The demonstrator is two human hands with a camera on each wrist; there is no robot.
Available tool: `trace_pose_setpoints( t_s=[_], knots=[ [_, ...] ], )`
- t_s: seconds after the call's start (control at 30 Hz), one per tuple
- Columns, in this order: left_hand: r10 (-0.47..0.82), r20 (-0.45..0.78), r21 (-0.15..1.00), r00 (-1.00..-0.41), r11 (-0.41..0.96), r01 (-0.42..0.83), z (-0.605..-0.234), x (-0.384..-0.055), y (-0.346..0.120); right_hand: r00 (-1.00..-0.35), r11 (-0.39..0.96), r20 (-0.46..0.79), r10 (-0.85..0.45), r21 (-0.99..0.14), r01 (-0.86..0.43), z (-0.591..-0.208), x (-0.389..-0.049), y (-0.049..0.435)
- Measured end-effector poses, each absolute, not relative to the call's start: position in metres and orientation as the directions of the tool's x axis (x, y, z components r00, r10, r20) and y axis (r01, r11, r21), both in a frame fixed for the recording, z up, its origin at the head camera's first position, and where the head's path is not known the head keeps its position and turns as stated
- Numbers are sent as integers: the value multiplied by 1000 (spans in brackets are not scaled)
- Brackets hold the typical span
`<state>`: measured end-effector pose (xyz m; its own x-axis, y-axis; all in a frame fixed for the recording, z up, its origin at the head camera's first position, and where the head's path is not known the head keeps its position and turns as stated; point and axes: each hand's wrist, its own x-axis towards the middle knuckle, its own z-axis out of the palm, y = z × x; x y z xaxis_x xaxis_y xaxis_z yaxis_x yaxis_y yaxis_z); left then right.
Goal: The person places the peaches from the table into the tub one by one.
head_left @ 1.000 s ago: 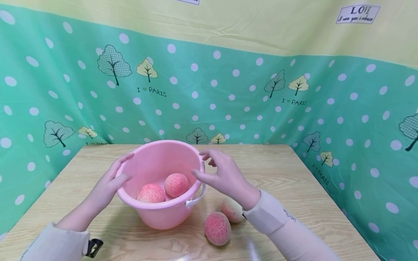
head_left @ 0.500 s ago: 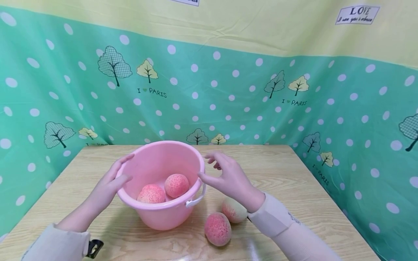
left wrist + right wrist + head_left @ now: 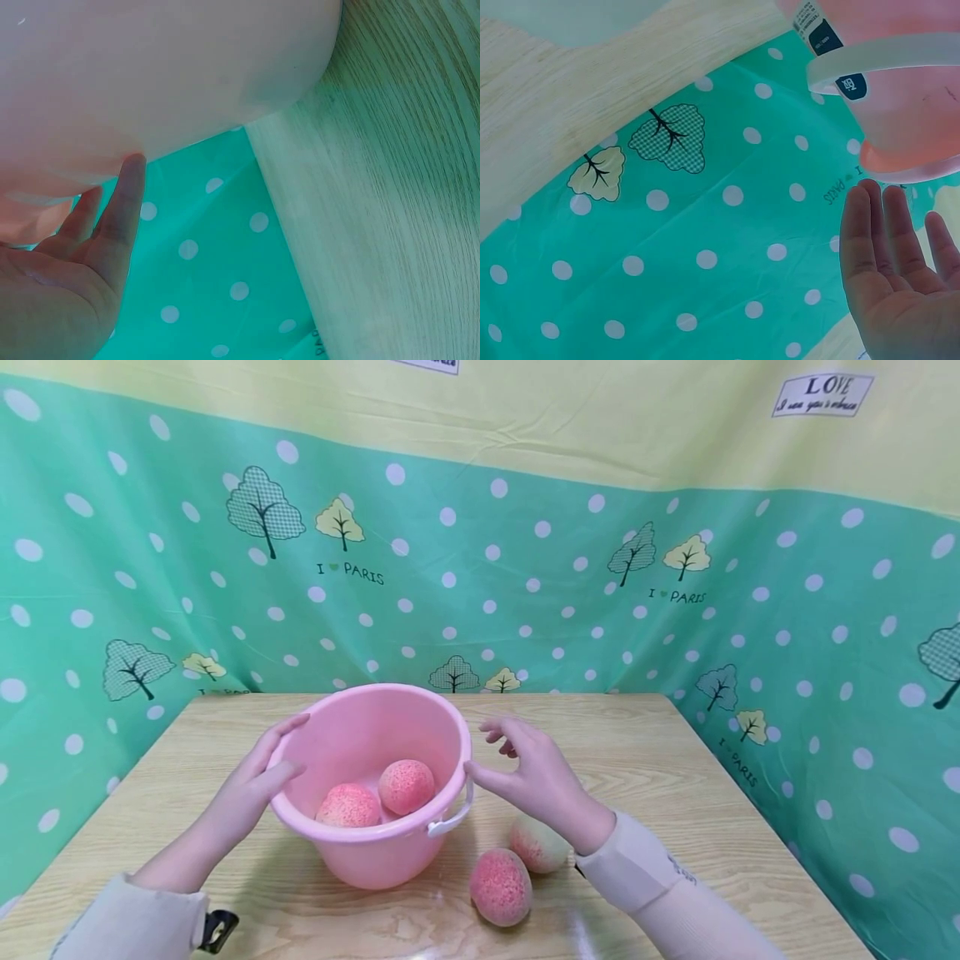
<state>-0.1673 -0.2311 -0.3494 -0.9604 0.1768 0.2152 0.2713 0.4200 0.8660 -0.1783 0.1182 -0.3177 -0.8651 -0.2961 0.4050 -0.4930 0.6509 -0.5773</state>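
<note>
Bucket (image 3: pixel 371 864) stands at the tabletop (image 3: pixel 660 768), between both hands. I find the left hand (image 3: pixel 258 768) pinching its rim (image 3: pixel 352 835); the right hand (image 3: pixel 540 777) is loosely bent, gripping nothing, thumb right by the rim. Progress, in my judgement, is about midway: two peaches (image 3: pixel 407 787) contained, while a red peach (image 3: pixel 501 887) and a pale peach (image 3: pixel 537 843) lie outside, uncollected

Head view: bright, even light; soft shadow on table (image 3: pixel 622 731) below left hand's fingers (image 3: pixel 288 726); small glare streaks below right hand's fingers (image 3: pixel 504 726). Wrist views: duller, greenish cast; bucket (image 3: pixel 165 75) wall hazy, greyed, above left hand's fingers.
</note>
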Motion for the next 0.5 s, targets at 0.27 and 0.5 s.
trace_pose_setpoints(
  t_s=[0.27,0.5],
  knots=[
    [172,203,866,-964,427,259,-349,-167,-231,-864,660,415,-286,-568,-492,-323,-178,123],
    [169,198,865,-966,433,253,-349,-167,-231,-876,670,398,-274,-574,-470,-328,-178,128]
  ],
)
